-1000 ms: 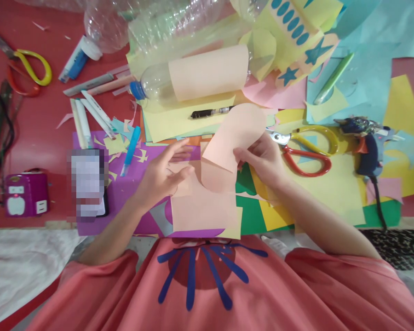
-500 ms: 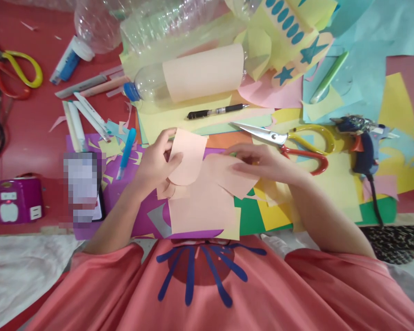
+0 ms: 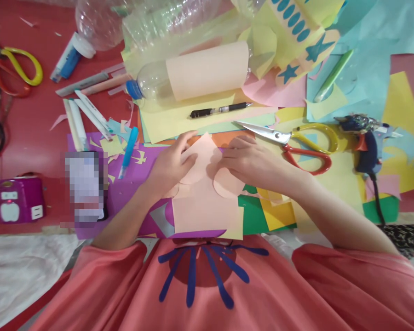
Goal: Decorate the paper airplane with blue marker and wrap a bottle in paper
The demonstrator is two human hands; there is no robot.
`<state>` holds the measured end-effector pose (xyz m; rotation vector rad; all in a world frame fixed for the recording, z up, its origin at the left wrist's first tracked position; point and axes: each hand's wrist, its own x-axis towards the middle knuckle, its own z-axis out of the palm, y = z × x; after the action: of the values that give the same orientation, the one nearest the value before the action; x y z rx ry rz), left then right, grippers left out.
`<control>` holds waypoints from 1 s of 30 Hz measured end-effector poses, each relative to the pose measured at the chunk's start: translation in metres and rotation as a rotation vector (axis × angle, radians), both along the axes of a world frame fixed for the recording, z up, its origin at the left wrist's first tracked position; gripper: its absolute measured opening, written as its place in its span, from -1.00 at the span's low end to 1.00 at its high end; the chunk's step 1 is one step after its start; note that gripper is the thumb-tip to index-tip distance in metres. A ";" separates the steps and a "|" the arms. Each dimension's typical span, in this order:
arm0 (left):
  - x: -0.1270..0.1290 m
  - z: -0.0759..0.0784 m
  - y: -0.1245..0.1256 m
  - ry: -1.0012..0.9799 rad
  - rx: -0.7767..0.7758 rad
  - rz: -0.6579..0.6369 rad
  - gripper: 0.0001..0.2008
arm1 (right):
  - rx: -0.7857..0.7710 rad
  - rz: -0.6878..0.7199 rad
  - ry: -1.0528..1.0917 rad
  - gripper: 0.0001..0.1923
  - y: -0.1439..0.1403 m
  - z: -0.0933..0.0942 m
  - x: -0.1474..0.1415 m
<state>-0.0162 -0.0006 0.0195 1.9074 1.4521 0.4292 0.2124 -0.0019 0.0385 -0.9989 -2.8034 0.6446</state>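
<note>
Peach paper cut-outs (image 3: 204, 162) sit between both hands — the left hand (image 3: 169, 168) pinches one rounded piece by its edge, the right hand (image 3: 248, 161) presses fingers down on another. Scissors (image 3: 290, 140) lie just beyond the right hand — a black pen (image 3: 217, 110) farther up.

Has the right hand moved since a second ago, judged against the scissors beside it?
Yes. The right hand has shifted left, away from the red-and-yellow scissors, and now presses the peach paper cutout with the left hand.

peach paper cutout (image 3: 202, 158), rounded, pinched flat
</note>
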 end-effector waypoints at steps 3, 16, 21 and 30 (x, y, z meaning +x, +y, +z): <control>0.001 -0.002 -0.002 0.148 0.121 -0.069 -0.53 | 0.108 0.056 0.013 -0.66 0.000 -0.004 -0.011; 0.010 -0.016 0.007 0.205 0.364 -0.149 -0.63 | 0.164 -0.359 0.075 -0.52 0.003 -0.033 -0.015; 0.009 -0.023 0.004 0.213 0.386 -0.134 -0.59 | 0.154 -0.371 0.058 -0.41 -0.001 -0.045 -0.019; 0.011 -0.020 0.005 0.262 0.362 -0.114 -0.60 | 0.162 -0.365 0.016 -0.29 0.001 -0.043 -0.018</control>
<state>-0.0053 0.0043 -0.0001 2.3974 1.4962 0.4235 0.1945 -0.0005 -0.0045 -1.4099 -2.5101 0.3715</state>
